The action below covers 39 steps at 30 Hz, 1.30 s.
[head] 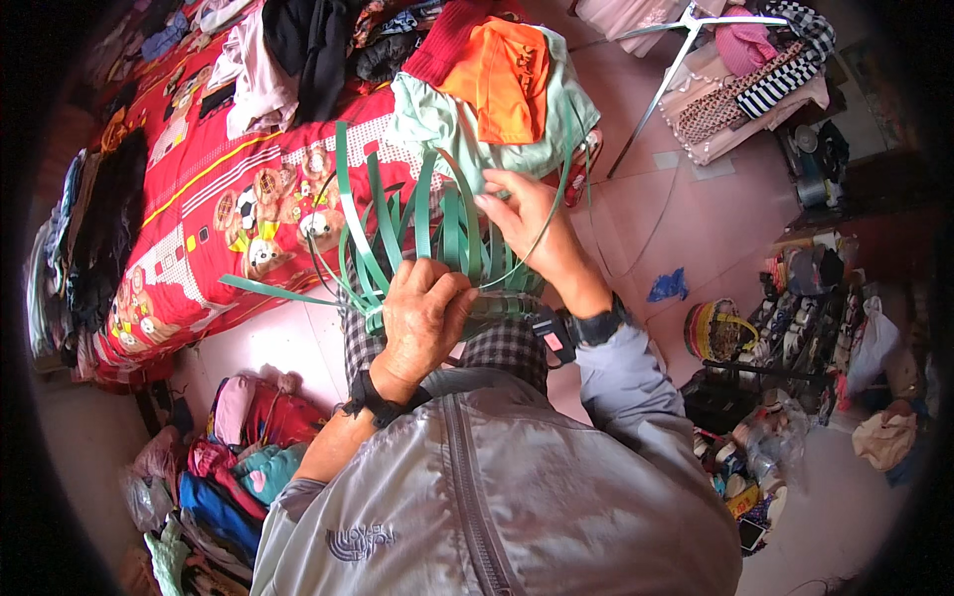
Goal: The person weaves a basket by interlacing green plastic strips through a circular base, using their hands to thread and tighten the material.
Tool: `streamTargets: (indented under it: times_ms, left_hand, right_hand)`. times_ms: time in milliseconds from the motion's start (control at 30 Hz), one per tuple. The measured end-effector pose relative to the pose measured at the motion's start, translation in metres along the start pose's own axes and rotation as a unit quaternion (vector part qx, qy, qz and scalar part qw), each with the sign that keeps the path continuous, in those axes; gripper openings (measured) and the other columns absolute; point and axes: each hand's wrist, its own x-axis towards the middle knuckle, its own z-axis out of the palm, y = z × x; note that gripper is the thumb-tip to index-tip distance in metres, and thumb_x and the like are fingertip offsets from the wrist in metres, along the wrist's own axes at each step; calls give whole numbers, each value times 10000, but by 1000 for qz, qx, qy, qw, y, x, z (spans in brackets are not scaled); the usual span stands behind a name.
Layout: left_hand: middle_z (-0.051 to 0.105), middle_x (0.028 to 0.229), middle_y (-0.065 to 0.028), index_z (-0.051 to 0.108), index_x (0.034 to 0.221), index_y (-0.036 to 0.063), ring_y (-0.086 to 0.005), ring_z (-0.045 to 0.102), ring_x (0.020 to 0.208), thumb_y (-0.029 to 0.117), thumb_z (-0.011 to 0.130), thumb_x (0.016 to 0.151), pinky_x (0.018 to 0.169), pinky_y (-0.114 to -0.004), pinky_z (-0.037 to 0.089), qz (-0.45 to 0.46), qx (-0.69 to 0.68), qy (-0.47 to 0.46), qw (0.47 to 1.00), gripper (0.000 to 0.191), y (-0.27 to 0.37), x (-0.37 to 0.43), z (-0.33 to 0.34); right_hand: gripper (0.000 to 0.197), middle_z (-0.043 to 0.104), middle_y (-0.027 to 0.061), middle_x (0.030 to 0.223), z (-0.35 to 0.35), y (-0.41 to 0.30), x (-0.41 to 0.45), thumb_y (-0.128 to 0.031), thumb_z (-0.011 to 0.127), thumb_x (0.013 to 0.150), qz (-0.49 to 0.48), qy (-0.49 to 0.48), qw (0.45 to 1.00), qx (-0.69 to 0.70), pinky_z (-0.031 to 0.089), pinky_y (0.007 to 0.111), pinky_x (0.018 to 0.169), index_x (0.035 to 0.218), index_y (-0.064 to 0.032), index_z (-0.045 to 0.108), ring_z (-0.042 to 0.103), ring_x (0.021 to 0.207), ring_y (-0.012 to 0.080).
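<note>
Green plastic weaving straps (384, 216) fan upward from a partly woven piece (492, 307) on my lap, over checked trousers. My left hand (426, 313) is closed on the near edge of the woven piece, its fingers curled over the straps. To the right of the upright straps, my right hand (522, 212) is raised with thumb and index finger close together; a thin green strip (555, 205) passes by its wrist. Whether the right fingers pinch a strip cannot be told. One strap end (261, 287) sticks out to the left. The underside of the piece is hidden.
A bed with a red patterned cover (246, 201) lies ahead and left, bearing folded clothes and an orange garment (510, 82). Bagged clothes (261, 447) lie at lower left. Shoe racks (797, 320) and a striped basket (715, 328) stand right. A metal stand (689, 22) is upper right.
</note>
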Motion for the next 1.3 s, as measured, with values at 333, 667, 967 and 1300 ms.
streamTargets:
  times_ms: [333,667,967,1300]
  left_hand:
    - [584,880,-88,635,900,69,-315,571,836,36,757,762,711,-426,476,5,23,11,1000,188,-9,2,8]
    - [581,853,-99,612,877,53,-328,572,805,55,715,857,706,-430,463,-69,-32,24,997,106,-7,9,11]
    - [582,839,-88,666,887,66,-308,573,790,51,740,811,698,-422,470,-36,14,12,999,107,-4,12,11]
    - [607,872,-87,708,965,63,-301,587,794,38,737,793,703,-405,486,-10,22,14,1000,176,-4,10,9]
  right_hand:
    - [408,633,27,837,3,2,31,-129,666,966,287,-134,832,456,310,188,420,1321,27,539,420,488,17]
    - [88,674,102,900,-24,-9,-40,-154,573,1020,283,61,776,560,436,252,501,1060,-76,564,561,582,111]
    - [113,686,77,1027,-30,-40,-65,-61,619,975,101,76,954,272,504,273,778,1084,-32,614,632,907,126]
    - [189,672,44,988,-24,-4,-51,-109,742,815,-140,19,975,-170,429,422,958,986,-83,666,610,1014,247]
